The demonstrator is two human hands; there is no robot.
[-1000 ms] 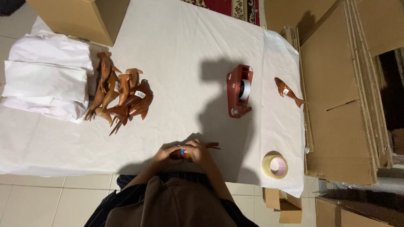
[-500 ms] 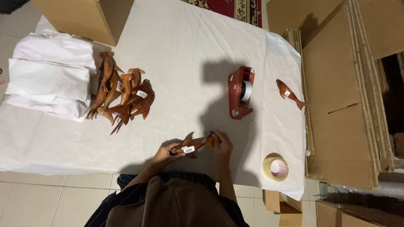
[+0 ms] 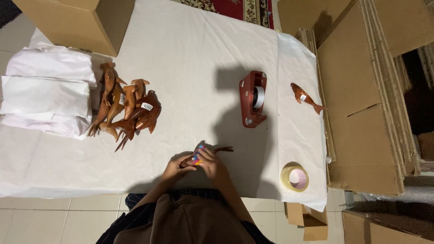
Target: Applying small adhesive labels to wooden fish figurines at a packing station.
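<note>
Hands meet at the near edge of the white paper-covered table [image 3: 190,54], both closed on one small wooden fish carving [image 3: 212,152]. The left hand [image 3: 174,168] grips the carving's left end from beside and below, while the right hand [image 3: 211,165] covers its middle, fingers curled over the top so that only the tail pokes out to the right; a small bright sticker shows between the fingertips. The carving sits just above the paper near the table's near edge, a little left of the tape dispenser. To the far left lies a heap of similar brown wooden fish [image 3: 126,108], touching one another, and just left of that a stack of folded white paper sheets [image 3: 45,90]. A red tape dispenser [image 3: 252,99] rests near the table's centre right, well apart from the hands. Further right a single wooden fish [image 3: 306,97] lies alone on the paper. A roll of clear tape [image 3: 294,177] sits at the near right corner. A cardboard box [image 3: 77,20] stands at the far left, and flattened cardboard [image 3: 361,99] lies stacked along the right side.
</note>
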